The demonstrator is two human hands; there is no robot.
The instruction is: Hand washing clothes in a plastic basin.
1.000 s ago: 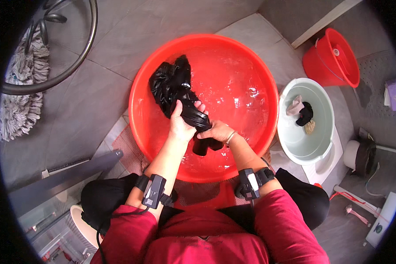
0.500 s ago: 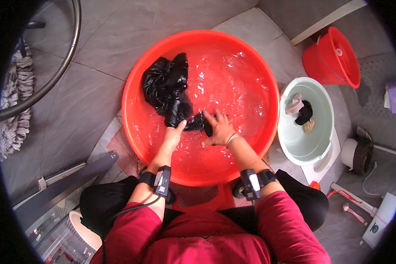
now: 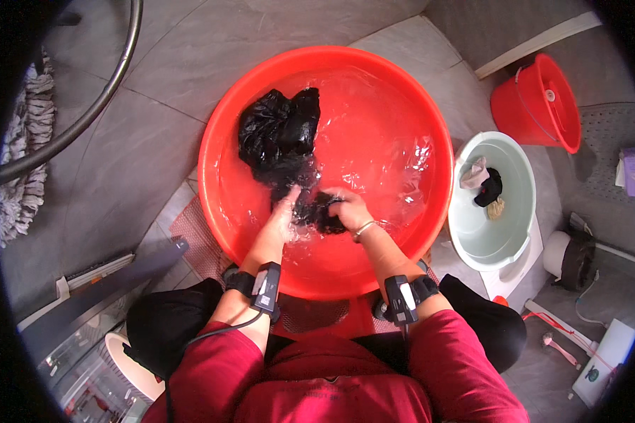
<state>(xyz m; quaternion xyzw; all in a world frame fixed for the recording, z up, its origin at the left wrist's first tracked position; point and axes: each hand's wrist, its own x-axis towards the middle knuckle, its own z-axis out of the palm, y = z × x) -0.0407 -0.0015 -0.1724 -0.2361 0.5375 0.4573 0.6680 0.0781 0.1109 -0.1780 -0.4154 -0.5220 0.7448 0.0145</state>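
Note:
A wet black garment (image 3: 278, 135) lies bunched in the left half of a large red basin (image 3: 219, 92) of water. Its narrower lower end trails through the water between my hands. My left hand (image 3: 286, 213) is closed on this end at the left, its fingers partly hidden by cloth and water. From the right, my right hand (image 3: 351, 209) curls its fingers round the dark end of the same garment. The exact kind of garment does not show.
To the right stands a pale green basin (image 3: 490, 233) with a few small cloth pieces, beyond it a red bucket (image 3: 525, 106). A mop (image 3: 25, 155) is at the far left. A brush (image 3: 561, 350) lies on the floor at lower right.
My right hand, spread over the water before, has closed on the end of the black garment. My left hand keeps its grip, and the lower cloth has shifted between my hands.

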